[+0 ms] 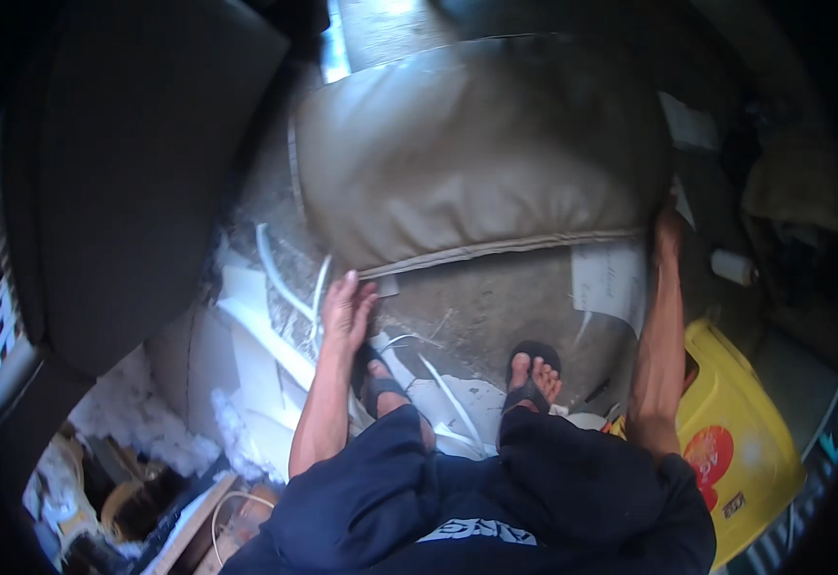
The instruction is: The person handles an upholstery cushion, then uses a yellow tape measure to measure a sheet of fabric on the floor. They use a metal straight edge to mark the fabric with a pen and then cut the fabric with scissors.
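A large brown leather-like cushion point(477, 144) with a piped seam is in front of me, its near edge tilted up toward me. At its near left corner my left hand point(347, 309) is closed on the edge, thumb against the seam and fingers curled beneath. My right hand point(669, 226) grips the right side near the other corner. Shadow and the cushion hide most of that hand's fingers. Beneath the near edge a sheet of paper with handwriting point(611, 278) lies on the floor.
A big dark upholstered piece point(131, 172) stands at the left. White strips point(280, 273) are scattered by my sandalled feet. White stuffing point(141, 402) lies lower left. A yellow plastic chair point(745, 431) is beside my right arm, with a white roll point(733, 267) beyond it.
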### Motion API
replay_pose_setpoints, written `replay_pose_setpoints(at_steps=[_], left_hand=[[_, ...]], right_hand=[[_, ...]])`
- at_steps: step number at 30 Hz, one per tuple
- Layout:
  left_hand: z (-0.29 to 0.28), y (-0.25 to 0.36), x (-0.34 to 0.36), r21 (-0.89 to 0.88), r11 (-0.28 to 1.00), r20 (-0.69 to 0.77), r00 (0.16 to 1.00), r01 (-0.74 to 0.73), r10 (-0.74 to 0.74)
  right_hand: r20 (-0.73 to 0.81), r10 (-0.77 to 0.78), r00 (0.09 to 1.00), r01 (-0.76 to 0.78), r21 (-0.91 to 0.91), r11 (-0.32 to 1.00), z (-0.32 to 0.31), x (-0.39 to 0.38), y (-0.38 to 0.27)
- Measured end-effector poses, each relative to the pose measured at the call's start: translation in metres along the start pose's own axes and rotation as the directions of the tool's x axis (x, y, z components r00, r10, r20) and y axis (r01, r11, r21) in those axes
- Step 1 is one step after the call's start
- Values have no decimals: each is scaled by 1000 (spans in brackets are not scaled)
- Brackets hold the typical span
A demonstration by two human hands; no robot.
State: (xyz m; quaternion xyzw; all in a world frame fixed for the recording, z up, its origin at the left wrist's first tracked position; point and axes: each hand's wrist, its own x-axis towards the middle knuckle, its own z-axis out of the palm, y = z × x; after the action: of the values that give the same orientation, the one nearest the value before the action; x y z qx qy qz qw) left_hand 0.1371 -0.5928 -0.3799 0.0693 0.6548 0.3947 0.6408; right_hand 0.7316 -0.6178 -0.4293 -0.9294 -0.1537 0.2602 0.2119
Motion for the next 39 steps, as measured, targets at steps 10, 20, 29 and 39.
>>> replay_pose_setpoints(at_steps=[10, 20, 29, 39], left_hand=[[-29, 28, 35, 28, 996, -110, 991, -79, 82], [-18, 22, 83, 201, 980, -247, 967, -11, 61], [-69, 63, 32, 424, 904, 0, 997, 64, -71], [82, 181, -63, 594, 515, 664, 738, -618, 120]], right_hand=[[295, -107, 950, -156, 740, 654, 0, -71, 11], [-50, -88, 995, 101, 427, 899, 17, -86, 5], [15, -251, 968, 247, 136, 959, -81, -313, 139], [-320, -95, 943, 88, -36, 995, -133, -378, 280]])
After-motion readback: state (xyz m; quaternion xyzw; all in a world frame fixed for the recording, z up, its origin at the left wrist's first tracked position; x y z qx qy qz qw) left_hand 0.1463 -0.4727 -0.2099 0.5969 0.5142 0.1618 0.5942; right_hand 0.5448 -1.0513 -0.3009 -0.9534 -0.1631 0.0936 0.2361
